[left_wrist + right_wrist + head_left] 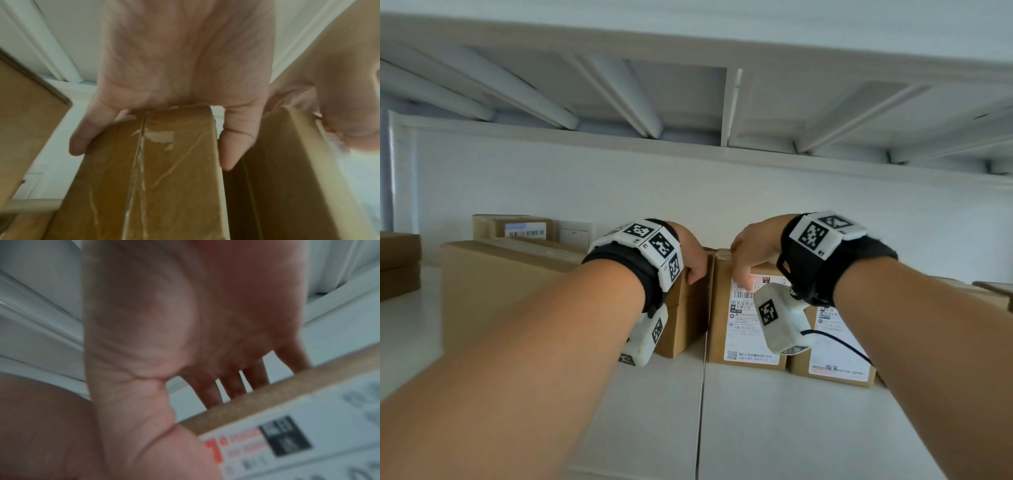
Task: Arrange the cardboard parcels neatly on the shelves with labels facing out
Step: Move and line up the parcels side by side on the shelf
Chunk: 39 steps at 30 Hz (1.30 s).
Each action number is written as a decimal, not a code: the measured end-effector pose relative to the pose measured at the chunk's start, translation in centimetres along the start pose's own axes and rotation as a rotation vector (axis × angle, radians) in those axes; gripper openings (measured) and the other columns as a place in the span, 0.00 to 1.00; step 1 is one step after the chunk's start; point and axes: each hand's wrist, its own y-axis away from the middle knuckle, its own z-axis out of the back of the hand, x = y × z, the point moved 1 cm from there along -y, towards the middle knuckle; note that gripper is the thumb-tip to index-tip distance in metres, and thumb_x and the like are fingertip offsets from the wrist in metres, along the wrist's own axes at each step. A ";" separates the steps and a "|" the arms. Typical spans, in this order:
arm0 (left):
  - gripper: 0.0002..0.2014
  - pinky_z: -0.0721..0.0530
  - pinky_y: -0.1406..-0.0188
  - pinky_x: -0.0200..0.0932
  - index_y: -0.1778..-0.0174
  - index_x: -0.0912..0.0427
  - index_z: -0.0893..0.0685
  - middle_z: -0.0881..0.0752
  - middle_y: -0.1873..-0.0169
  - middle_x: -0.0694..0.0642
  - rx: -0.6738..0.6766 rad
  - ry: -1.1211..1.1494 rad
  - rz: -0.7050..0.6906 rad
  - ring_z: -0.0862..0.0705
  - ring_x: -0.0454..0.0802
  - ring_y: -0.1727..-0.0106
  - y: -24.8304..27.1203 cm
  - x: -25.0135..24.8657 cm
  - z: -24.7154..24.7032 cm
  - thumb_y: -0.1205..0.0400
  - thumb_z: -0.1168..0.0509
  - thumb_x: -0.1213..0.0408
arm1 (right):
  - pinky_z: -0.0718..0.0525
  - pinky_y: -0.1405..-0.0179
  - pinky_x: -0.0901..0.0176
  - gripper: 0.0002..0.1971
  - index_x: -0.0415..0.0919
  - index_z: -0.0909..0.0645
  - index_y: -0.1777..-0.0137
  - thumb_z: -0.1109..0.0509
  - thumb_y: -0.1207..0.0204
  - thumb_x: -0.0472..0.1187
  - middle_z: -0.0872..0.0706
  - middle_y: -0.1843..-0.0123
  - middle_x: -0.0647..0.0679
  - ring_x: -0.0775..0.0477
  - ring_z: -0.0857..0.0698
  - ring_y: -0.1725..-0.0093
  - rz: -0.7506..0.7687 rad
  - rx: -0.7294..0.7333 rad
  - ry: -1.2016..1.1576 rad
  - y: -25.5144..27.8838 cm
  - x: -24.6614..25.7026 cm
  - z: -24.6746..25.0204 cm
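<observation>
On the white shelf (791, 411) several cardboard parcels stand in a row. My left hand (693, 260) grips the top of a narrow brown parcel (685, 315) with no label showing. In the left wrist view that hand (185, 65) has its thumb and a finger down either side of the taped narrow parcel (164, 178). Touching it on the right stands a labelled parcel (743, 329), white label facing out. My right hand (750, 250) holds its top edge, thumb on the label. In the right wrist view the fingers (232, 386) curl behind the labelled parcel (287, 434).
A second labelled parcel (835, 342) stands right of the held one. A large plain box (500, 281) sits left, with a barcode-labelled box (524, 229) behind it. Flat boxes (397, 263) are stacked far left. The upper shelf's underside (688, 102) hangs low overhead.
</observation>
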 end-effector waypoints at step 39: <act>0.18 0.13 0.49 0.60 0.59 0.52 0.24 0.15 0.55 0.60 -0.511 1.643 -0.136 0.13 0.58 0.50 9.0 11.3 5.1 0.18 0.45 0.41 | 0.16 0.38 0.52 0.48 0.46 0.34 0.23 0.14 0.43 0.52 0.18 0.36 0.55 0.53 0.17 0.39 0.444 -0.727 -1.008 5.8 7.3 1.7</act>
